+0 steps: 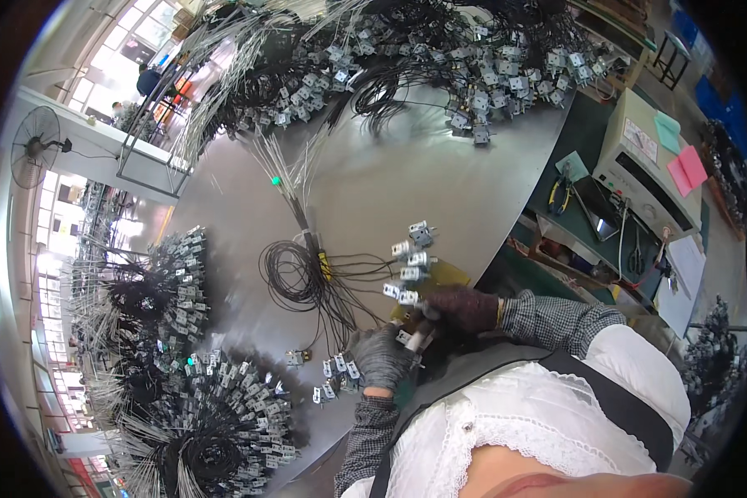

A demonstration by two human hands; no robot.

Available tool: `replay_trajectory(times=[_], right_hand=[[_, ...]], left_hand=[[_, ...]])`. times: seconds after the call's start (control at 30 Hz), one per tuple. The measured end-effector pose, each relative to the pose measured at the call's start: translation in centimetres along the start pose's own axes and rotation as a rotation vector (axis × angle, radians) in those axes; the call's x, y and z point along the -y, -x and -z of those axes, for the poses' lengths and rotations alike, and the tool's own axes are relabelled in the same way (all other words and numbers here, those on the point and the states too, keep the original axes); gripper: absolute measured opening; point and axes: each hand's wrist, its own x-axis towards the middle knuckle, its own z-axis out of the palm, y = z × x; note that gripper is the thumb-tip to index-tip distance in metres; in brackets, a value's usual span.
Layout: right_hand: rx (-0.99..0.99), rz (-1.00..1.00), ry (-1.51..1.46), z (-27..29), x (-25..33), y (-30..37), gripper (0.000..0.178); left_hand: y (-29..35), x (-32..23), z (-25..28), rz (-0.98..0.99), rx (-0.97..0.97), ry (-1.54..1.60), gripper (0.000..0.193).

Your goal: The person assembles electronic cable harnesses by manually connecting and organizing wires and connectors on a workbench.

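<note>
While gloved fingers [379, 350] curl, grip unclear, coiled black cables [303, 280], boxy silver-white connectors [411, 273].

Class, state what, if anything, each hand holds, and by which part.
A pale piece shows between the left hand and right hand; whether either grips it, and where, cannot be told.

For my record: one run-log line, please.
left hand: gloved, at connectors | right hand: gloved, by connectors | cable bundle: on table, partly coiled
</note>
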Motion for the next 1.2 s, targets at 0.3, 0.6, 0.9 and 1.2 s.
replay_trajectory(times=[0.3, 0.6, 0.9, 1.2], right_hand=[[-0.210, -0.648, -0.455, 1.4, -1.2, -1.9, 0.043], [-0.071, -0.392, 0.195, 1.7, -0.5, 0.7, 0.030], [0.079, -0.488, 0.263, 0.4, 3.6, -0.1, 0.035], [-0.065, -0.602, 0.103, 0.0, 4.3, 1.7, 0.030]], left_hand=[[-0.9, 3.6, -4.1, 0.066, -0.071, 0.944, 0.051], [-3.7, 0.4, -1.4, -0.068, -0.035, 0.131, 0.052], [-3.8, 0.7, -2.4, -0.081, -0.099, 0.180, 0.049], [-3.4, 1.1, -1.8, -0.062, -0.098, 0.267, 0.048]])
